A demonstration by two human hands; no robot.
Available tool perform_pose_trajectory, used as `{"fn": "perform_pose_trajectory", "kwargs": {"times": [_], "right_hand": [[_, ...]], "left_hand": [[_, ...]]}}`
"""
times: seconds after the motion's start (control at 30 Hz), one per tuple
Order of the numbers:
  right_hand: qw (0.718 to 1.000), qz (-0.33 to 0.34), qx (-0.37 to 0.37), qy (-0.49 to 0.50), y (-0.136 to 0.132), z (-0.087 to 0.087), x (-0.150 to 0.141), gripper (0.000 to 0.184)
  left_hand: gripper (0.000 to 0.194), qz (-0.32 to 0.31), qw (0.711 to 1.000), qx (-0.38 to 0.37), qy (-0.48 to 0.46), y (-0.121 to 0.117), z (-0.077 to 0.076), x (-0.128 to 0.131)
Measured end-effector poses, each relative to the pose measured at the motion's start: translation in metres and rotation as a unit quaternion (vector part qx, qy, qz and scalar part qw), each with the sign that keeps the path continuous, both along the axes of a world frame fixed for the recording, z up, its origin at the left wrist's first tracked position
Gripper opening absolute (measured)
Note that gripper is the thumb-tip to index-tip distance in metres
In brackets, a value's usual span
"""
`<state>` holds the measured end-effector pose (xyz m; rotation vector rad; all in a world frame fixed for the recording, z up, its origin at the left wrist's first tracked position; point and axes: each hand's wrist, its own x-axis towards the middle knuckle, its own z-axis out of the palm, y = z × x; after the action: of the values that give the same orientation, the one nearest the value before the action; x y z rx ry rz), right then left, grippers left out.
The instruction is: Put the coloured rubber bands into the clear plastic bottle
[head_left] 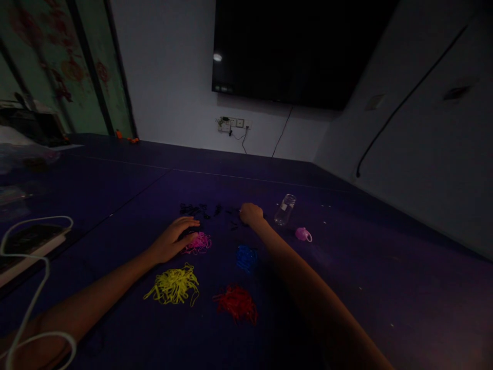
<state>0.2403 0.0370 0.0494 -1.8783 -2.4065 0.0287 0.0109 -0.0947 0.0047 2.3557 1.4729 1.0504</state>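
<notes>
On a dark purple table [385,288] lie small heaps of rubber bands sorted by colour: yellow [175,285], red [236,303], blue [246,257], pink [199,242], and scattered black bands [200,209] farther back. My left hand [175,237] rests flat with fingers stretched out, touching the pink heap. My right hand [251,213] reaches to the black bands, fingers curled closed; what it pinches is too small to see.
A clear plastic jar [285,209] lies on its side right of my right hand, with its pink lid [303,235] beside it. A white cable [34,288] and flat dark device sit at the left edge. Wall, sockets and dark screen stand behind.
</notes>
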Motion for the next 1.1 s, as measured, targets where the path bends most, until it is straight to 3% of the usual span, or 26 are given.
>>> {"fn": "perform_pose_trajectory", "kwargs": {"times": [0.07, 0.13, 0.2, 0.27, 0.4, 0.5, 0.6, 0.67, 0.8, 1.1], "right_hand": [[0.999, 0.035, 0.006, 0.017, -0.007, 0.004, -0.005, 0.026], [0.99, 0.124, 0.003, 0.068, -0.019, 0.004, -0.013, 0.022], [0.958, 0.254, -0.014, 0.133, -0.035, 0.001, -0.023, 0.017], [0.927, 0.337, -0.016, 0.164, -0.051, -0.004, -0.034, 0.014], [0.895, 0.401, -0.006, 0.193, -0.063, -0.009, -0.039, 0.018], [0.914, 0.354, 0.025, 0.196, -0.05, -0.004, -0.019, 0.024], [0.976, 0.188, 0.06, 0.089, -0.026, 0.003, 0.014, 0.032], [0.994, 0.101, 0.041, -0.019, -0.011, 0.005, 0.033, 0.034], [0.993, 0.098, 0.023, -0.059, 0.005, 0.0, 0.05, 0.035], [0.993, 0.101, 0.017, -0.063, 0.019, -0.006, 0.052, 0.025]], "left_hand": [[0.035, 0.015, 1.0, -0.008, -0.02, -0.001, 0.001, 0.001], [0.036, 0.033, 0.998, -0.011, -0.043, -0.001, 0.001, 0.001], [0.037, 0.045, 0.997, -0.014, -0.059, -0.002, 0.002, 0.002], [0.038, 0.048, 0.997, -0.013, -0.061, -0.002, 0.002, 0.002], [0.039, 0.05, 0.998, -0.01, -0.047, -0.001, 0.001, 0.002], [0.04, 0.052, 0.997, -0.011, -0.054, 0.0, 0.0, 0.001], [0.04, 0.059, 0.996, -0.011, -0.067, 0.001, 0.0, 0.002], [0.041, 0.064, 0.995, -0.013, -0.074, 0.001, 0.0, 0.002], [0.04, 0.067, 0.994, -0.017, -0.083, 0.0, 0.003, 0.003], [0.042, 0.07, 0.993, -0.015, -0.092, 0.0, 0.003, 0.006]]}}
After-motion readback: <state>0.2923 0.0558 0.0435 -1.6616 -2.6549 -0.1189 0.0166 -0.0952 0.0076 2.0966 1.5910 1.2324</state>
